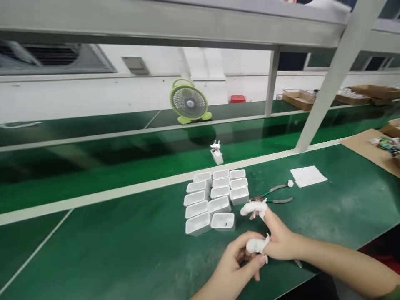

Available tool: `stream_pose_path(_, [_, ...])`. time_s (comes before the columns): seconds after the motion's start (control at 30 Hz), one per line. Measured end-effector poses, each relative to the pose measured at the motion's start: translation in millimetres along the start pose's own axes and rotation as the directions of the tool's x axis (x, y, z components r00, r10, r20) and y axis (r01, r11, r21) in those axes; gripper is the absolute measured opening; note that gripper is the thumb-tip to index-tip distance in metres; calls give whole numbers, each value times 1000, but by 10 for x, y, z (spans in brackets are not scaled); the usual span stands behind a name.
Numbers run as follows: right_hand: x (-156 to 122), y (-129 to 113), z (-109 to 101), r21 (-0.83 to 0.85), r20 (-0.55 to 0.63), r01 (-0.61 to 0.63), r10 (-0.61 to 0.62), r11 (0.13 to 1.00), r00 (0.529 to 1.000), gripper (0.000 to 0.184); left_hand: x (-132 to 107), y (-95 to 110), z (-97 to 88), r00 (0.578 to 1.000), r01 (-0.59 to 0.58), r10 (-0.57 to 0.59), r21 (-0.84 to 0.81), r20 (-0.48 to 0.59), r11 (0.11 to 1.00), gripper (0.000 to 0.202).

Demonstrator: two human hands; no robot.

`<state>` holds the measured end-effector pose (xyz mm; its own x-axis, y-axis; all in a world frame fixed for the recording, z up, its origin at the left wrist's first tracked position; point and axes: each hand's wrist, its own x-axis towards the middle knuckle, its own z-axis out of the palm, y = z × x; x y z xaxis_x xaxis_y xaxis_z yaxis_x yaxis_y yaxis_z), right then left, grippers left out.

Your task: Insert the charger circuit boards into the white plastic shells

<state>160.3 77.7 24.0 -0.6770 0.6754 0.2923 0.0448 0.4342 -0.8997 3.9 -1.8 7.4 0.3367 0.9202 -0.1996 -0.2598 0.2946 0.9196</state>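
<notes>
Pinched shut in left hand (233,260) at 6 o'clock: white finger wrap (256,246) on thumb of right hand (281,241), otherwise loosely open, index out. Likely soft, thin, light, tear-prone; best gripped at loose edge. White shells (215,200) at 12, pliers (275,195) at 1. Green surface (125,250); factory line, fan (189,102) beyond.

Both hands meet low in front: the left hand (234,262) pinches the thumb of the right hand (279,239) (index finger extended forward).
</notes>
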Motion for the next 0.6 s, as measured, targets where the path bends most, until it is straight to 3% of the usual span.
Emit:
stream_pose_path(0.27, [-38,-32,95,104,78,-168,160,980,984,65,-30,32,32,996,-64,63,7,60,998,38])
stream_pose_path(0.37, [-22,-40,109,80,68,-192,187,978,980,62,-39,41,56,997,-58,57,16,57,998,35])
stream_pose_path(0.5, [-15,7,72,-48,41,-43,45,998,998,41,-43,13,67,998,-65,63,140,23,988,39])
stream_pose_path(0.6, [-130,65,-47,-174,47,115,-109,978,993,39,-19,-49,83,995,-102,103,195,4,976,37])
